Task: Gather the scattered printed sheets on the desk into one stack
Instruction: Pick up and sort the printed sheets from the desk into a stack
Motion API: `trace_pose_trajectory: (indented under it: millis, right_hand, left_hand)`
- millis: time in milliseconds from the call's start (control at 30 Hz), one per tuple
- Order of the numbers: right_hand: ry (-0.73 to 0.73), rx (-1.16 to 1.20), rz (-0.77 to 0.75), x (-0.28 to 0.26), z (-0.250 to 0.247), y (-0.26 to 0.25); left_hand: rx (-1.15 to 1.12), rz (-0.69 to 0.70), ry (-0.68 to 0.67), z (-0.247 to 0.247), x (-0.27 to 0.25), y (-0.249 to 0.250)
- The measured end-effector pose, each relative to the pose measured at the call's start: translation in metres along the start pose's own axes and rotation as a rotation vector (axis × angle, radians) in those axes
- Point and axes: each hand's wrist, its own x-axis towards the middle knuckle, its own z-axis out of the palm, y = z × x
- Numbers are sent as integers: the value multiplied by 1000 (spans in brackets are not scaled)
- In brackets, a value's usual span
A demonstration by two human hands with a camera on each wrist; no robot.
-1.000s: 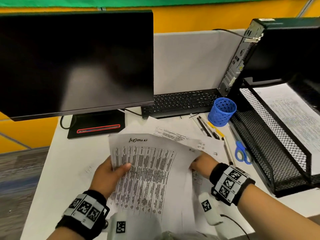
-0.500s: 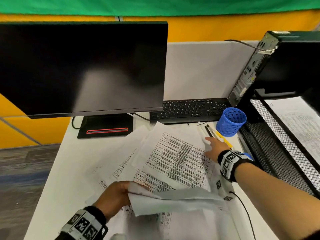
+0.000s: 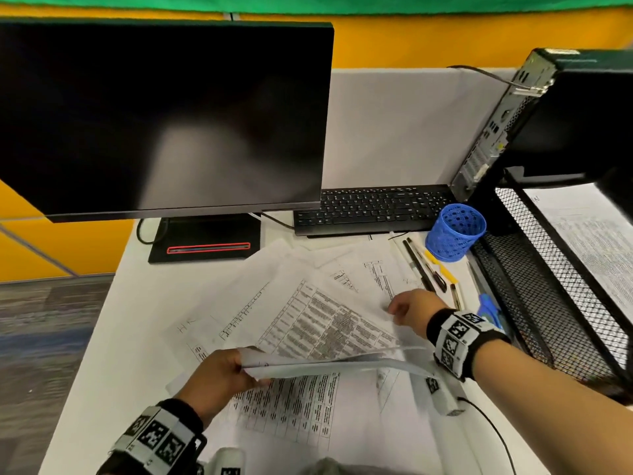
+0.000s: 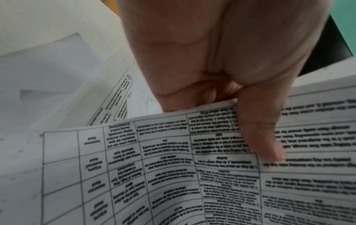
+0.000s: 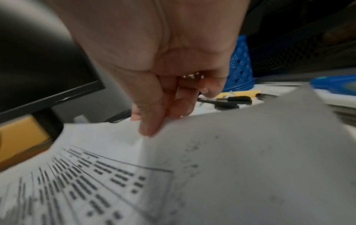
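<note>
Pulled back since half a second ago: right hand [image 3: 409, 311], from beside the pens toward the body, now pinching the corner of a printed sheet [image 3: 329, 323] lying face up amid the scatter. In the right wrist view, thumb and fingers [image 5: 148, 118] curled onto that paper's lifted edge. Held in about the same place: gathered sheets [image 3: 329, 365], clamped in the left hand [image 3: 219, 375] just above the desk [image 3: 113, 337], seen nearly edge-on from the head camera; in the left wrist view, thumb [image 4: 262, 137] pressed on top of a page of tables, fingers hidden beneath.

Key to the coming move, by the look of it: pinched sheet lying beyond and to the right of the left-hand bundle, long axis running diagonally from near left to far right, right hand plainly the nearer. Likely path: toward the body and left, onto the bundle.

Still loose: more scattered sheets [image 3: 246, 303] fanned out flat to the left and far side, overlapping.

Printed tables blurred, no word legible; no brand readable anywhere.

Around the papers: monitor [image 3: 164, 114], keyboard [image 3: 373, 209], blue mesh cup [image 3: 455, 231], pens [image 3: 421, 265], black wire tray [image 3: 548, 286] at right.
</note>
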Motion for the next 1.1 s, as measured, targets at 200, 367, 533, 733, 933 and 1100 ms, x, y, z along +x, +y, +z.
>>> trace_pose_trajectory:
  millis: [200, 367, 533, 733, 933, 1100]
  right_hand:
    - [65, -8, 36, 2, 8, -17]
    - [14, 20, 86, 3, 17, -33]
    - [15, -230, 71, -7, 32, -41]
    - [-65, -163, -3, -10, 33, -43]
    - [-292, 56, -90, -17, 22, -55]
    - [-67, 150, -88, -21, 13, -40]
  left_hand:
    - [4, -26, 41, 1, 2, -10]
    - [3, -14, 28, 3, -3, -6]
    - [-30, -28, 32, 0, -6, -8]
    - [-20, -33, 6, 2, -4, -9]
    - [-68, -33, 42, 4, -2, -6]
    - [-168, -75, 137, 2, 0, 0]
